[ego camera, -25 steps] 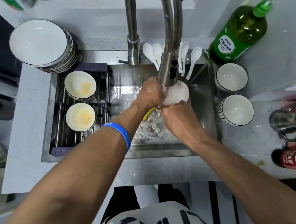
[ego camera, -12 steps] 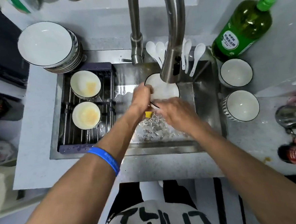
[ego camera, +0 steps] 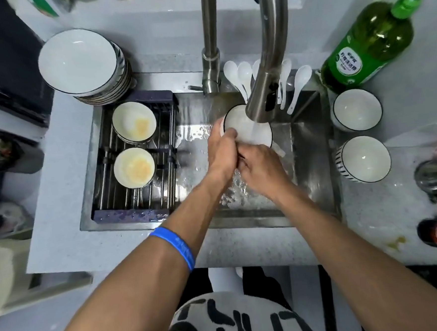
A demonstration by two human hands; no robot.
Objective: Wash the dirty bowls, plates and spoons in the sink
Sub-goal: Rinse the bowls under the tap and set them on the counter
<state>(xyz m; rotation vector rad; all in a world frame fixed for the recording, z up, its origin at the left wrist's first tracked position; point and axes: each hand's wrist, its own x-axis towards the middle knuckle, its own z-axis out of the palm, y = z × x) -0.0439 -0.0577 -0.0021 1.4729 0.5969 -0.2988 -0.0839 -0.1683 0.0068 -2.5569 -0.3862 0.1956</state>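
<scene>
Both hands, left hand (ego camera: 223,153) and right hand (ego camera: 260,166), grip one bowl (ego camera: 246,131) under running water; two clean bowls (ego camera: 360,134) right, two stained bowls (ego camera: 133,145) left await washing

A white bowl with a dark rim (ego camera: 243,131) sits tilted under the running water in the sink (ego camera: 313,174). At nine o'clock from it, two yellow-stained bowls (ego camera: 134,167) lie on the rack. White spoons (ego camera: 298,82) lean at twelve o'clock, behind the sink.
</scene>
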